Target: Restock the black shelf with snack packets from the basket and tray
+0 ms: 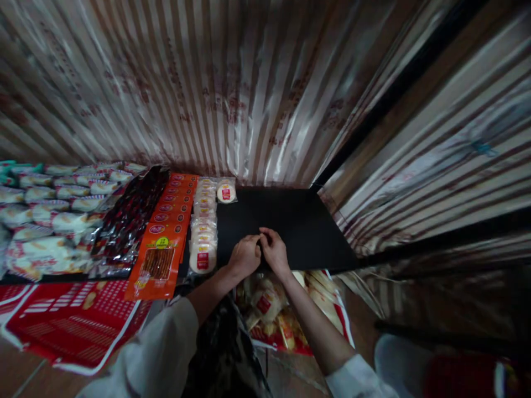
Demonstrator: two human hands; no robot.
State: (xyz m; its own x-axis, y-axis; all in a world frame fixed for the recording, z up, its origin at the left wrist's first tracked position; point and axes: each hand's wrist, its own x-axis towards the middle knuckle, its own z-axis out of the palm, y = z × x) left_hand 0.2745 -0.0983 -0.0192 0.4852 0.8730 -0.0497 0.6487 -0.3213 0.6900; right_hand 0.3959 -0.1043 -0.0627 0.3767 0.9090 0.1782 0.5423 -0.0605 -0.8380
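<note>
My left hand (244, 255) and my right hand (274, 251) meet at the front edge of a black shelf (290, 221), fingers curled together. Whether they hold anything between them I cannot tell. Just left of my left hand runs a row of round pale cakes in clear wrappers with red labels (203, 237), reaching to the back of the shelf. One more such cake (226, 192) lies alone at the back. Below my hands an open bag (269, 309) holds more of these wrapped cakes.
Orange snack packets (166, 232) lie in a row left of the cakes, then dark red-black packets (133, 218) and several white wrapped snacks (45, 215). A red printed carton (70, 320) sits lower left. Striped foil sheeting (232, 83) covers the back and right walls.
</note>
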